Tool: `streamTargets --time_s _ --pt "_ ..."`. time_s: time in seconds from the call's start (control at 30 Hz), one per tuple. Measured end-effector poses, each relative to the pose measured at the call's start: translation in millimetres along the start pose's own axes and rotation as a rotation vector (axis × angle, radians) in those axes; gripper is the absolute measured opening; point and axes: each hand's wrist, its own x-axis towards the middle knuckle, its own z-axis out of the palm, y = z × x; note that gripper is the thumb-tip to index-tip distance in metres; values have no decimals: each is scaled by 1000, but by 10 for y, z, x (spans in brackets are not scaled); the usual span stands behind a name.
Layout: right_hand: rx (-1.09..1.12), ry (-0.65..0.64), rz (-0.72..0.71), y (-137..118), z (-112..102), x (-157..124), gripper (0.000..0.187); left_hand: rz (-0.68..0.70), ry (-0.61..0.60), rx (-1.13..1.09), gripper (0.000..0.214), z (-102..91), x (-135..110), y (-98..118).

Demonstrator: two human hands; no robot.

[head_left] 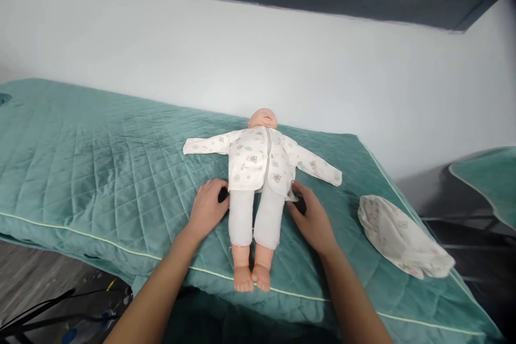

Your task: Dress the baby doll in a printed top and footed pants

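Note:
A baby doll [263, 118] lies on its back on a green quilted cover, feet toward me. It wears a white printed baby jacket [245, 164], buttoned in front, with both sleeves spread out and no doll hands showing at the cuffs. White cloth legs [242, 217] end in bare plastic feet. My left hand [209, 205] rests beside the jacket's lower left edge, thumb and forefinger apart with a gap between them. At the opposite side, my right hand [311, 217] has the turned-out hem corner between thumb and fingers.
A crumpled white printed cloth [403, 236] lies near the right edge of the green quilted cover [100, 172]. Behind the bed stands a white wall [242, 54]. Part of a green-covered seat [492, 183] shows at right, and dark metal legs [44, 306] at lower left.

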Motion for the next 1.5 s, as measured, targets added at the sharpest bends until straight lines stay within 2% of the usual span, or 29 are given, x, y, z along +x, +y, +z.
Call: streamTargets --time_s 0.13,0.23,0.27,0.37,0.57,0.73,0.9,1.03,1.1,1.2,1.33,1.5 --pt "-120 40 -28 -92 82 56 42 47 -54 136 15 32 40 -7" --pt "-107 112 11 -164 125 108 14 58 -67 225 20 56 69 21" --pt "-98 131 21 -186 140 121 10 61 -62 243 21 62 79 35" --pt "-57 172 31 -233 171 139 18 87 -53 267 21 69 98 70" --pt "44 283 113 -178 148 115 19 48 -2 234 16 45 51 43" --pt "151 276 131 -136 119 42 23 -72 132 254 17 24 -85 13" --pt "22 246 172 -177 108 -104 31 -108 162 277 17 11 -168 38" --pt "-82 340 98 -224 117 -208 30 -108 175 286 17 6 -169 56" --pt "-87 403 22 -258 129 -235 37 -110 190 273 16 11 -165 52" --pt "-106 372 -107 -317 157 -208 49 -94 202 205 15 30 -152 24" --pt "-139 296 -237 -429 191 27 44 -27 210 72 17 68 -132 -42" --pt "-11 277 -228 -694 207 394 39 -14 205 48 17 85 -126 -92"
